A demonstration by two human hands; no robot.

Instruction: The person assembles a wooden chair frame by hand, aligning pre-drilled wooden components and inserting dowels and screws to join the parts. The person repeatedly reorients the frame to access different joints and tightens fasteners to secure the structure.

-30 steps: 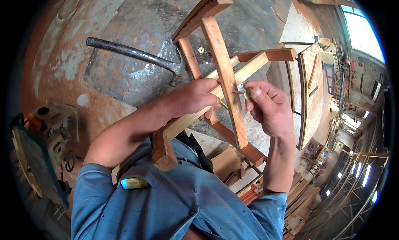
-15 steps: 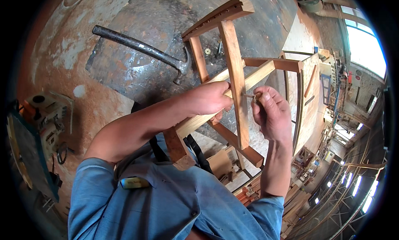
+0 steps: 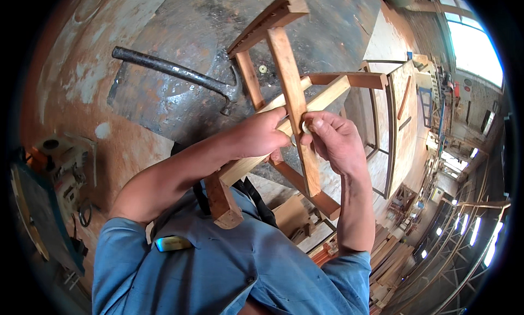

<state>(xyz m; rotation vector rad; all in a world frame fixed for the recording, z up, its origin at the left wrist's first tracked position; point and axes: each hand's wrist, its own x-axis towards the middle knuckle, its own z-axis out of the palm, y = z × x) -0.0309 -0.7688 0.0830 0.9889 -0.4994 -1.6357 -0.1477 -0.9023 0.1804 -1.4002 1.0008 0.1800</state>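
Note:
A wooden frame (image 3: pixel 288 75) of joined slats and rails stands tilted in front of me, its near corner against my shirt. My left hand (image 3: pixel 261 134) is wrapped round the frame where the pale rail passes behind the upright slat; some of its fingers are hidden by the wood. On the slat's right side, my right hand (image 3: pixel 337 143) pinches a small bolt with a round yellowish washer (image 3: pixel 305 127) and presses it against the wood. The bolt's shaft does not show now. A black-handled claw hammer (image 3: pixel 174 72) lies left of the frame.
Under the hammer is a dark metal sheet (image 3: pixel 147 97) on a dusty worktop. A loose round washer (image 3: pixel 263 69) lies on it behind the frame. A pale board-topped bench (image 3: pixel 400 140) stands to the right. Stacked timber (image 3: pixel 385 255) lies at lower right.
My right hand has moved left, bringing the bolt from beside the slat up against it; its shaft is no longer visible. The frame and my left hand have shifted slightly left in view.

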